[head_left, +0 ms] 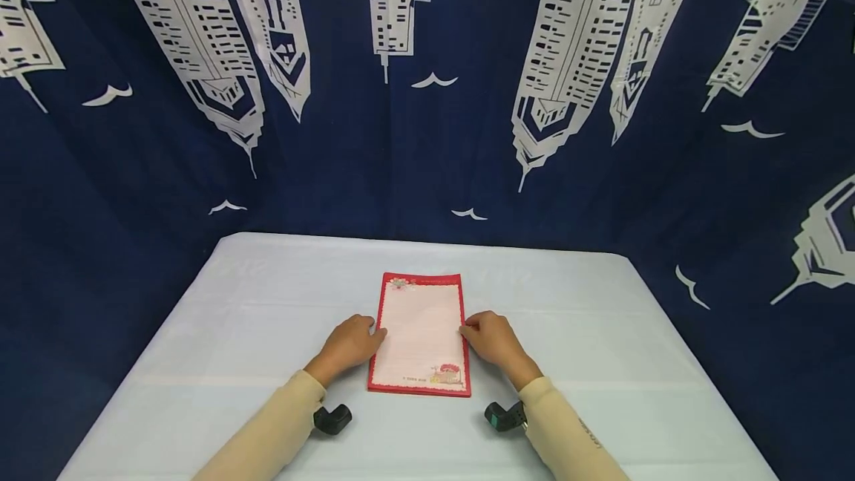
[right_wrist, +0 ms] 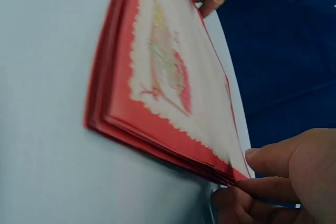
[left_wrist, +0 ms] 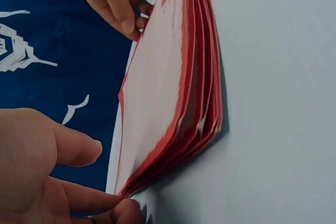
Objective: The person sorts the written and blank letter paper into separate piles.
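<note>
Stack: red-bordered sheets, lying in the middle of the surface, between the two hands and face up.
Long axis: running away from the person, nearly straight, the short edges facing near and far.
Left hand: at the stack's left long edge; fingers curled in narrowly and holding that edge, thumb above it. The left wrist view shows some gap between thumb and forefinger, so how firmly they hold I cannot tell.
Right hand: at the right long edge; fingers likewise drawn in on the edge, thumb tip close over it; the pressure cannot be read.
Nearer hand: neither; both touch, roughly level with each other, about midway along the long edges.
Direction from fingers: inward for both; the stack lies to the right of the left fingers and to the left of the right ones.
Layers: several, loosely parted along the near short edge, tighter by the fingers in both wrist views.
Key relation: in my judgement, the opposed hold across the short width, with the near short edge free of either hand.
</note>
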{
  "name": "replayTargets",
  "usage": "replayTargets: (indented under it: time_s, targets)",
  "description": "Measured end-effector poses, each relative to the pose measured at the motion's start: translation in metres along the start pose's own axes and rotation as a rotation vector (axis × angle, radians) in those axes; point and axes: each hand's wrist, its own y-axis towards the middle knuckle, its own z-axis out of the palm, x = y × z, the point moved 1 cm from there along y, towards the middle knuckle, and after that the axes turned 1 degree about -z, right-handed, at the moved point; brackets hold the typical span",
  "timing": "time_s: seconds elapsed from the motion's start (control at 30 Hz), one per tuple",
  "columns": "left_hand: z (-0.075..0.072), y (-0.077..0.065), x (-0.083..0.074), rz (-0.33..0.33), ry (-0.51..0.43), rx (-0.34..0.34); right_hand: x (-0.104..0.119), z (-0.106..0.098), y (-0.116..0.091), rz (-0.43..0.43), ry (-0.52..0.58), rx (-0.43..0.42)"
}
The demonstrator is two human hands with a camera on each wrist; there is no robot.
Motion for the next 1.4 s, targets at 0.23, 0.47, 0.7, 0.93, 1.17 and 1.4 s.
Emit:
replayTargets:
  time_s: [0.23,0.47,0.7,0.93,1.17,1.4]
  targets:
    - [0.006,-0.004,-0.005,0.006,0.004,-0.024,0.008,0.002,-0.004,-0.004,-0.003,0.000]
    - [0.010,-0.009,-0.007,0.071,0.043,-0.117,0.011,0.006,-0.003,0.004,-0.020,-0.065]
    - [0.011,-0.010,-0.003,0.119,-0.090,-0.271,0.011,0.006,0.001,0.019,0.160,-0.177]
    - [-0.003,-0.010,0.011,0.137,-0.183,-0.366,0.023,0.003,0.008,0.024,0.257,-0.185]
    - [-0.032,-0.019,0.041,0.037,-0.199,-0.376,0.057,0.021,0.023,-0.054,0.275,-0.119]
    - [-0.058,-0.037,0.084,-0.054,-0.158,-0.375,0.099,0.060,0.035,-0.167,0.225,-0.036]
